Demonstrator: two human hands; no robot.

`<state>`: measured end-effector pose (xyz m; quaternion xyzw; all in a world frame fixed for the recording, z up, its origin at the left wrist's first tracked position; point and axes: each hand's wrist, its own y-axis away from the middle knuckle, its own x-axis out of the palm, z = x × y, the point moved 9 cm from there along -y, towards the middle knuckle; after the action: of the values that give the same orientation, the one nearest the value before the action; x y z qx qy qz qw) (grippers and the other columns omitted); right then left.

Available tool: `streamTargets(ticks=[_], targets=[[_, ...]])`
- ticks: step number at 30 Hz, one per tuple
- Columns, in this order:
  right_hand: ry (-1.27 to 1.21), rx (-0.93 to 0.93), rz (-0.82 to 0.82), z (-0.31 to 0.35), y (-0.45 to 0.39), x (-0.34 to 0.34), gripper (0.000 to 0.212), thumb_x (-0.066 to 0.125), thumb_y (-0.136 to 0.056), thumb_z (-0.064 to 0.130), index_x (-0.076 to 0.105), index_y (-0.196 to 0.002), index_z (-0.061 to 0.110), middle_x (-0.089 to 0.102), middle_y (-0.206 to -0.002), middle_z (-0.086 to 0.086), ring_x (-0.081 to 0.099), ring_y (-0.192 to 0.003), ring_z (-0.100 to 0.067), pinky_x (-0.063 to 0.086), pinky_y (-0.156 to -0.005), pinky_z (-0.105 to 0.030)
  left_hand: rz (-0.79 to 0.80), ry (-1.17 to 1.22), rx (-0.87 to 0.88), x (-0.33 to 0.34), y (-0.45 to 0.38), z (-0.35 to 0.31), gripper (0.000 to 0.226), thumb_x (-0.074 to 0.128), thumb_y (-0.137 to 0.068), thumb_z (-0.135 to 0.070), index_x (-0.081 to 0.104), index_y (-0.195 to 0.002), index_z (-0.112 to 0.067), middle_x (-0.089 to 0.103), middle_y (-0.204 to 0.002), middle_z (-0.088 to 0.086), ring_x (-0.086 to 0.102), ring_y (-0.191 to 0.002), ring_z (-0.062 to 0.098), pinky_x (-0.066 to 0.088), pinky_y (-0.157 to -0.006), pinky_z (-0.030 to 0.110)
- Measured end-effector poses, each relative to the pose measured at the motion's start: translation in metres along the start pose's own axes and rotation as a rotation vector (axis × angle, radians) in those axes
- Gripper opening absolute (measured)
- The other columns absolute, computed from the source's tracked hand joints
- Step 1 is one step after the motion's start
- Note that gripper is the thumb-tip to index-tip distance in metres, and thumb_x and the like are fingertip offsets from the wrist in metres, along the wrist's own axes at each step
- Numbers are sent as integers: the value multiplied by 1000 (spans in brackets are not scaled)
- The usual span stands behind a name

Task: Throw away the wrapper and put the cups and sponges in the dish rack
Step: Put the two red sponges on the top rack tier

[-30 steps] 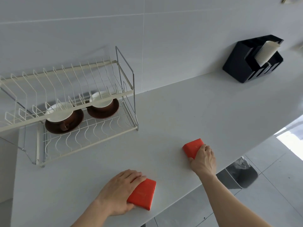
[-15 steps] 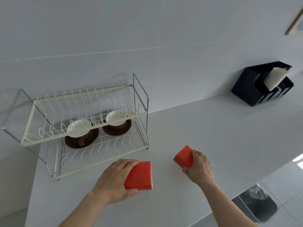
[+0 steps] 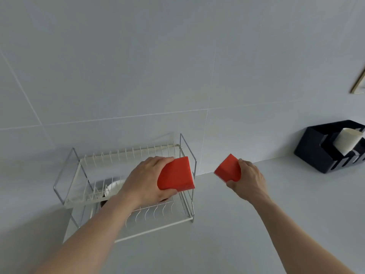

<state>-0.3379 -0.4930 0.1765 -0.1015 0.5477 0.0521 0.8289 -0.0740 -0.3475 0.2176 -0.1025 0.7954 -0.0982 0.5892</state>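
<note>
Left hand (image 3: 146, 182) grips one red sponge (image 3: 175, 176) over the dish rack (image 3: 126, 155), top tier, right end. Right hand (image 3: 246, 180) grips the second sponge (image 3: 228, 171) at 3 o'clock of the rack, off it. Risk: sponge slips between the wires onto the cup (image 3: 113, 187) below, or off the rack's end.

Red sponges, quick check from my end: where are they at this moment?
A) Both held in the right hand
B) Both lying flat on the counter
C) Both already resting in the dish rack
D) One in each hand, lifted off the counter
D: the left hand grips one red sponge in front of the dish rack, and the right hand grips the other sponge above the counter.
</note>
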Motion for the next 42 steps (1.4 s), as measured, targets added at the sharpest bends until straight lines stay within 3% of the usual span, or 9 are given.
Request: streamTargets(ticks=[10, 18, 27, 36, 42], targets=[[3, -238, -96, 113, -46, -67, 83, 78, -76, 33, 39, -146, 12, 49, -144, -3, 46, -128, -28, 47, -96, -41, -135, -91, -102, -110, -29, 42, 95, 73, -70, -70, 31, -148, -35, 45, -148, -9, 47, -130, 17, 44, -107, 41], [26, -471, -32, 210, -60, -53, 93, 77, -75, 36, 32, -152, 12, 45, -150, -3, 44, -132, -27, 43, -103, -40, -164, -162, -218, -152, -24, 110, 96, 74, -68, -69, 33, -147, -35, 48, -145, -10, 47, -129, 16, 46, -104, 41], [49, -625, 126, 265, -62, 12, 89, 80, -70, 32, 39, -147, 15, 49, -144, -2, 48, -127, -27, 46, -102, -41, -69, -180, -303, -123, -12, 175, 93, 74, -65, -67, 35, -145, -39, 50, -140, -15, 47, -127, 13, 47, -102, 38], [129, -682, 305, 262, -65, 86, 94, 80, -74, 30, 31, -154, 15, 44, -150, -1, 43, -133, -25, 41, -109, -39, 67, -161, -331, -62, -13, 206, 91, 73, -66, -64, 35, -146, -39, 48, -143, -17, 44, -131, 11, 40, -107, 39], [133, -706, 366, 257, -69, 117, 94, 81, -73, 24, 33, -153, 17, 44, -150, 0, 42, -134, -24, 39, -111, -38, 135, -128, -345, -30, -12, 222, 93, 72, -64, -65, 34, -145, -41, 48, -142, -17, 45, -129, 12, 45, -104, 38]])
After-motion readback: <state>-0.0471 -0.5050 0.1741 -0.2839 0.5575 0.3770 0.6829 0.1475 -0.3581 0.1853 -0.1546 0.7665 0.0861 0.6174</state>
